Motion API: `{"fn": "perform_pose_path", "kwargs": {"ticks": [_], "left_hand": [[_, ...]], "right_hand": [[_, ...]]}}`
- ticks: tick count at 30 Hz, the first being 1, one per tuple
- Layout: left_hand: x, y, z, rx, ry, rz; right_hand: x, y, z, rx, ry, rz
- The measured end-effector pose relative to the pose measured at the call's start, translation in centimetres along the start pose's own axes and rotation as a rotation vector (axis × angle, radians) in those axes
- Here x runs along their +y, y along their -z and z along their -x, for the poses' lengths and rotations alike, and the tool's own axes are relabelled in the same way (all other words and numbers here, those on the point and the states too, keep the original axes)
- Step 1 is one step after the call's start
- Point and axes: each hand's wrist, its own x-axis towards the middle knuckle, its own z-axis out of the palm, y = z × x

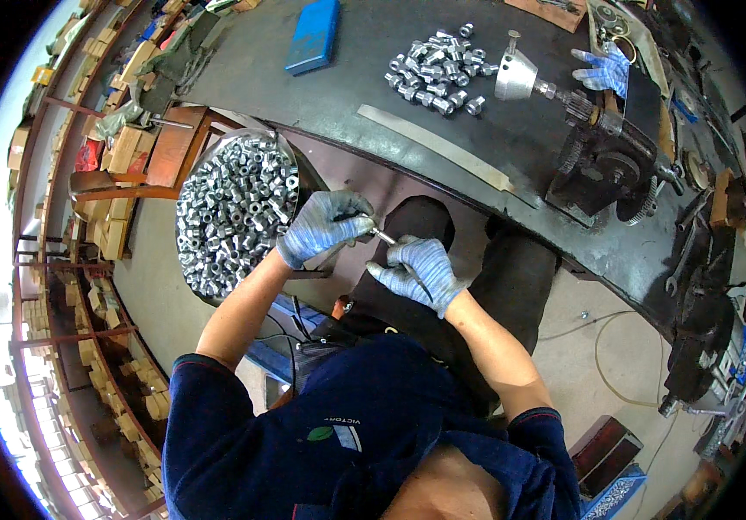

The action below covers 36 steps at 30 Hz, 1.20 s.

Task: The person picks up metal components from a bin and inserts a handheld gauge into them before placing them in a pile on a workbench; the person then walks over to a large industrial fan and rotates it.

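Both my hands wear blue-grey knit gloves and meet above my lap. My left hand (328,229) is closed, its thumb and fingers pinching a small silvery metal part whose shape is mostly hidden. Wrapped in my right hand (426,269) is a slim rod-shaped tool (385,237); its light end reaches the left fingertips, and a thin dark end shows along the right palm. Close to the left hand stands a large round container heaped with metal nut-like fittings (238,212). On the bench, farther off, lies a loose pile of similar fittings (439,71).
The dark workbench (364,78) carries a flat metal bar (438,149), a blue box (313,35) and a geared machine (602,160) with a metal cup. A blue-striped glove (602,71) lies behind it. A wooden chair (180,143) stands left; a hose (600,355) crosses the floor.
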Motion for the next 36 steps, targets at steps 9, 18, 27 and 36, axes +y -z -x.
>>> {"fn": "perform_pose_path", "kwargs": {"ticks": [9,18,27,36], "left_hand": [[0.2,-1.0,0.0,0.018,-0.032,0.143],[-1.3,0.0,0.0,-0.08,0.002,0.318],[0.0,1.6,-0.4,0.383,-0.153,-0.716],[-1.3,0.1,-1.3,0.398,-0.316,-0.883]], "right_hand": [[-0.4,0.8,-0.2,0.009,0.0,0.043],[1.7,-1.0,0.8,-0.003,-0.232,-0.504],[-1.4,2.5,-0.6,0.314,-0.037,-0.329],[-1.5,1.6,-0.6,0.286,0.001,-0.295]]}}
